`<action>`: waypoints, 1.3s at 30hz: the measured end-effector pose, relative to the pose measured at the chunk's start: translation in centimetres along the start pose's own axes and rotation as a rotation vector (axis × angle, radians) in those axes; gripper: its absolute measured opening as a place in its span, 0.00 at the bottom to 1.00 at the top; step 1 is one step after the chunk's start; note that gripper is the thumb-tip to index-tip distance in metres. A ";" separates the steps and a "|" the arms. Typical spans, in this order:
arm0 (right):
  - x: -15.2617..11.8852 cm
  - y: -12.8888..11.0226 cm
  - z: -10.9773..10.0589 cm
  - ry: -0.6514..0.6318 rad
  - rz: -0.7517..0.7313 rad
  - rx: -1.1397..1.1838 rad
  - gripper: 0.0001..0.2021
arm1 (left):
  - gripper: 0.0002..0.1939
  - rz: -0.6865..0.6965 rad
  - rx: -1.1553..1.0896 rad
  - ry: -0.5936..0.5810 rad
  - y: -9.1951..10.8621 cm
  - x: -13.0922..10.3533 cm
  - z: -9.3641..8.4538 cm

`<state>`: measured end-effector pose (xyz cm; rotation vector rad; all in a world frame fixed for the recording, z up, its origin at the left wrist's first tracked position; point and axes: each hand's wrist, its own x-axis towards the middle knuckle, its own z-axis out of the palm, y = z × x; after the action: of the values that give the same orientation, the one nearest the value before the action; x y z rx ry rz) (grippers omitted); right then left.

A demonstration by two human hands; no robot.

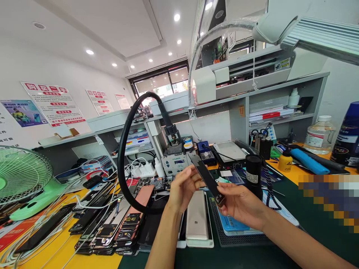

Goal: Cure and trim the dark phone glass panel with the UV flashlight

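Observation:
A dark, flat phone part [206, 178] is held up, tilted, between my two hands, above the workbench. My left hand [183, 186] grips its upper left end with thumb and fingers. Around its lower right end, near a small metallic piece, my right hand [242, 205] is closed. Below my hands lies a gold phone back with an MI logo [196, 220], resting on a white-edged piece. To its right is a blue item [234, 225] on a black perforated mat [224, 239].
Stacks of phone screens and frames [131, 224] lie at left, near cables and a green fan [36, 194]. A black hose [123, 149] arches behind my left hand. A black cylinder [253, 173], yellow bottle [285, 161] and clear bottle [319, 136] stand at right.

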<state>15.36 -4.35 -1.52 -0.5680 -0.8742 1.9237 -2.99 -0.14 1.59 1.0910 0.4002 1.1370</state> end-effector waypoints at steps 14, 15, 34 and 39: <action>-0.2 0.5 -1.0 -0.344 0.261 0.255 0.09 | 0.16 -0.013 -0.077 0.035 -0.8 0.1 -0.2; -0.3 0.5 -1.0 -0.343 0.268 0.257 0.09 | 0.17 -0.007 -0.059 0.049 -0.7 0.1 -0.2; 1.0 0.9 -1.0 0.158 -0.308 -0.570 0.18 | 0.16 0.125 0.439 0.205 -0.5 0.4 -0.8; 0.7 0.7 -0.9 0.156 -0.306 -0.612 0.20 | 0.15 0.117 0.441 0.200 -0.3 0.3 -0.9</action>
<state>15.23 -3.64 -2.68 -0.8693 -1.3675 1.3047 -3.31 0.58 1.00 1.4006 0.7787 1.3014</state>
